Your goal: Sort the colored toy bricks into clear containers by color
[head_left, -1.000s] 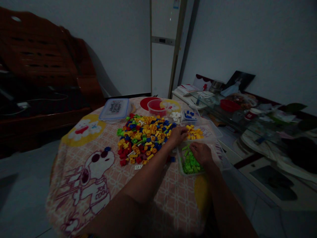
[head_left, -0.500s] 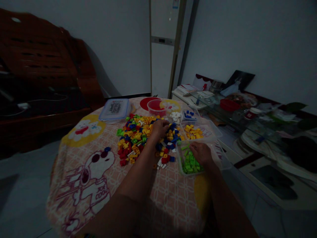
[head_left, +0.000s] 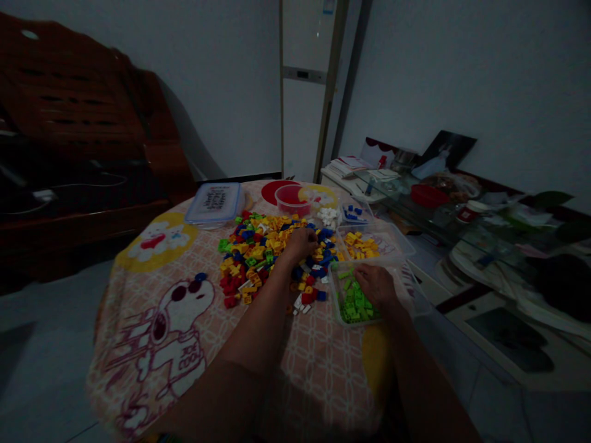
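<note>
My left hand [head_left: 301, 243] is over the right part of a mixed pile of toy building bricks [head_left: 252, 252] in yellow, red, blue, green and white. Its fingers are bent and closed together; whatever they hold is too dark and small to make out. At the right, my right hand [head_left: 376, 285] reaches over the rim of a clear plastic box [head_left: 339, 317], its fingers pinched above the light green bricks [head_left: 357, 301] inside. What sits between those fingertips is hidden. Yellow bricks [head_left: 361, 244] lie in another clear tray [head_left: 401, 239] just behind.
A small tray holds blue bricks [head_left: 353, 212], beside a heap of white bricks [head_left: 327, 216]. A round clear tub [head_left: 293, 200] and a lidded box [head_left: 215, 206] stand at the table's back. A cluttered glass-topped cabinet [head_left: 392, 197] is on the right, a wooden bench [head_left: 87, 123] on the left.
My left hand has shifted slightly down and toward me over the pile. My right hand stays in nearly the same place at the green bricks.
</note>
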{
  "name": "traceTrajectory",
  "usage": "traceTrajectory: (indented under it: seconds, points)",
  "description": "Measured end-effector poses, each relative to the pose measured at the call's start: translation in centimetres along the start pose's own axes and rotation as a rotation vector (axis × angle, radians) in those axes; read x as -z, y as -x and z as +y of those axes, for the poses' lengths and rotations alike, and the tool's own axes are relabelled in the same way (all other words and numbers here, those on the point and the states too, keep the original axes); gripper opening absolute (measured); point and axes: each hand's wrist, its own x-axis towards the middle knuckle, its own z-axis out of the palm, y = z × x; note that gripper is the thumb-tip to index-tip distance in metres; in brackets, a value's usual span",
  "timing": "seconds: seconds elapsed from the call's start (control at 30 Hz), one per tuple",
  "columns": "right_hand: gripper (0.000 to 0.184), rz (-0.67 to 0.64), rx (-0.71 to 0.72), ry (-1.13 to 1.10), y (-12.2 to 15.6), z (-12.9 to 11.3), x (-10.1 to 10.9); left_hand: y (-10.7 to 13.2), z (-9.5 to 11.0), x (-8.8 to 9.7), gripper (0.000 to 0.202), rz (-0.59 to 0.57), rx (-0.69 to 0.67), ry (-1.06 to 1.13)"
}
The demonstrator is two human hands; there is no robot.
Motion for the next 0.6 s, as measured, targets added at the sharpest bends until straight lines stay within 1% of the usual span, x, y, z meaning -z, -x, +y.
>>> traceTrajectory:
  seconds: [0.2,0.33,0.47,0.6]
  points:
    - [0.031,-0.007,0.008,-0.004,0.0,0.0,0.0,-0.2,-0.2,0.2,0.029,0.079,0.031,0.119]
    - [0.03,-0.007,0.005,-0.002,0.0,0.0,0.0,-0.4,-0.4,0.2,0.03,0.091,0.037,0.194]
    - [0.029,-0.017,0.0,-0.007,0.1,-0.2,0.2,-0.4,-0.3,0.1,0.026,0.125,0.027,0.348]
    - [0.03,-0.024,-0.009,0.011,0.1,-0.2,0.2,-0.4,0.8,-0.6,0.024,0.136,0.065,0.56]
